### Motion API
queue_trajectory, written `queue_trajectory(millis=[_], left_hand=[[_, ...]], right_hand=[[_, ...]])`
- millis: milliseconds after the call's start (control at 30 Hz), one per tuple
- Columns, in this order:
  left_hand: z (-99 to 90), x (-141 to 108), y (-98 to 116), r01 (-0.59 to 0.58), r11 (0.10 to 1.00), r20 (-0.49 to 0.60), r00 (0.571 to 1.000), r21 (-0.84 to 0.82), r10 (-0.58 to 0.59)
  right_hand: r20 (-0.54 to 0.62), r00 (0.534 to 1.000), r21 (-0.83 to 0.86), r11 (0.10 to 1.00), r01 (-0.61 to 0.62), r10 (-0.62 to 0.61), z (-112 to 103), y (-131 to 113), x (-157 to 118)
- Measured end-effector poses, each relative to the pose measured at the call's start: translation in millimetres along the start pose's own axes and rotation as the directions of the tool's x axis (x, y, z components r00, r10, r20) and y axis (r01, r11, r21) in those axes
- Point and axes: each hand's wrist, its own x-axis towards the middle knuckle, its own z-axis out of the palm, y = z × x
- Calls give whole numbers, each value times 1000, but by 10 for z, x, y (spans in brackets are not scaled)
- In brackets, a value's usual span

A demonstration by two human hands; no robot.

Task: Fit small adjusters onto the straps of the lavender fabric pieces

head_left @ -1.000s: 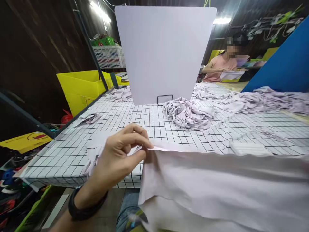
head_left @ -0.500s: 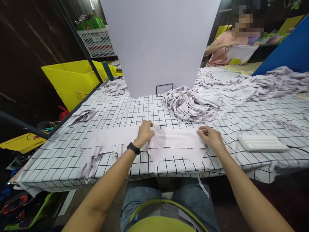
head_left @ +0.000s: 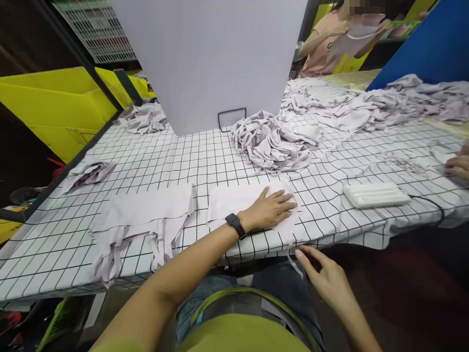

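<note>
A pale pink-white garment piece lies flat on the table before me, with a thin strap hanging over the front edge. My left hand, with a black watch on its wrist, presses flat on the piece, fingers spread. At the table edge, my right hand has thumb and forefinger pinched together at the top of the strap; the exact contact is small. To the left rests a neat stack of similar pieces, straps trailing off the front edge.
A heap of pale garments lies beyond, before a tall white board. A white device with a cable is at right. Another person's hand shows at the right edge. A person holds cloth across the table. Yellow bins stand left.
My left hand has moved right and now lies flat on the garment piece. My right hand has dropped from its upper right corner to the strap. The view has shifted right and down.
</note>
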Motion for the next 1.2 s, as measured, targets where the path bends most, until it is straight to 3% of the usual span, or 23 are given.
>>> queue_trajectory(millis=[100, 233, 433, 600, 867, 1067, 1200], left_hand=[[40, 40, 48, 32, 998, -35, 999, 50, -30], [139, 33, 90, 79, 990, -72, 995, 118, -71], [219, 17, 84, 103, 981, -104, 991, 164, -87], [212, 22, 78, 93, 987, -110, 991, 132, -78], [207, 33, 73, 105, 985, -105, 990, 135, -91], [186, 30, 90, 114, 985, -97, 990, 128, -102], [182, 37, 77, 113, 986, -93, 990, 123, -102]], right_hand=[[23, 1000, 170, 985, 16, -20, 194, 103, 23], [40, 998, 204, 978, 34, -43, 276, 132, 71], [6, 995, 130, 987, 93, -95, -23, 195, -217], [143, 990, 77, 997, 8, -19, -288, 196, -600], [279, 943, 221, 944, -245, 179, -481, 200, -1097], [100, 940, 460, 822, -335, 327, -573, 178, -1357], [117, 955, 600, 747, -287, 274, -686, 239, -1373]])
